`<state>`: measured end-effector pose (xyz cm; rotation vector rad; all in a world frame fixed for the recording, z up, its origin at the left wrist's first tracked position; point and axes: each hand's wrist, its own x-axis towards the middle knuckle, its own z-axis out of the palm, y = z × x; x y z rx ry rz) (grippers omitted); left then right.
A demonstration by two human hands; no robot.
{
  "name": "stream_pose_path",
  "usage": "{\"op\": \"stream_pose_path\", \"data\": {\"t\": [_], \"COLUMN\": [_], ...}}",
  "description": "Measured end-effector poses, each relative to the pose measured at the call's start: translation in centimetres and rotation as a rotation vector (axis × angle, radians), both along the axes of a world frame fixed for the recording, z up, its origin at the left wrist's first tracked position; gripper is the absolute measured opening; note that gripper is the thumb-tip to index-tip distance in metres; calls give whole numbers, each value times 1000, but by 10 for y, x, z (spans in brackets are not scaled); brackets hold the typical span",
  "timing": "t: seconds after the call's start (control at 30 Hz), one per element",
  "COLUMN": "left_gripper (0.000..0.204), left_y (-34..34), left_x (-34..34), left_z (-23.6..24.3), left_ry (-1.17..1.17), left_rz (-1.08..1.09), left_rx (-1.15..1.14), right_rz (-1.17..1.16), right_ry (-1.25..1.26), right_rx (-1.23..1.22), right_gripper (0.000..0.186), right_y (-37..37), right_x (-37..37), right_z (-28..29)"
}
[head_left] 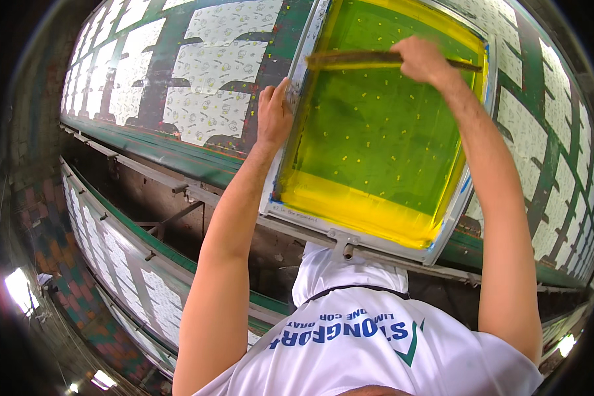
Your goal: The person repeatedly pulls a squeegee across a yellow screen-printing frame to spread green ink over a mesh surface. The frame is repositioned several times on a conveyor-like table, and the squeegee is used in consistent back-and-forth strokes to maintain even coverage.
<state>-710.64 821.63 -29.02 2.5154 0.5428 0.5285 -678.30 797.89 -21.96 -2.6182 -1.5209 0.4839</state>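
Observation:
A printing screen lies before me, its green mesh bordered by yellow ink and set in a grey metal frame. My right hand, slightly blurred, is closed around a long squeegee that spans the far part of the mesh from side to side. Yellow ink coats the squeegee's left end. My left hand grips the left side of the frame, fingers bent over its edge. Small yellow marks dot the mesh.
Long green print tables carry rows of white printed fabric pieces to the left and more pieces to the right. A metal rail runs along the near table edge. Another table stands lower left, beside a tiled floor.

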Motion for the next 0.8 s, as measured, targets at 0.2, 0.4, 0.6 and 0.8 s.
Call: {"op": "stream_pose_path", "data": {"t": [0.2,0.4,0.6,0.8], "left_gripper": [49,37,45,49], "left_y": [6,7,0,2], "left_x": [-2,7,7,4], "left_z": [-7,-6,-4,-3], "left_ry": [-21,-105,-21,12], "left_rz": [66,-56,-78,-108], "left_rx": [-167,75,259,253], "right_rz": [98,-90,-358,-414], "right_ry": [0,-13,3,102], "right_rx": [-34,84,66,54], "right_gripper": [33,16,23,41], "right_y": [-35,-83,-109,-109], "right_x": [-153,-291,-387,-382], "right_z": [12,24,32,37]}}
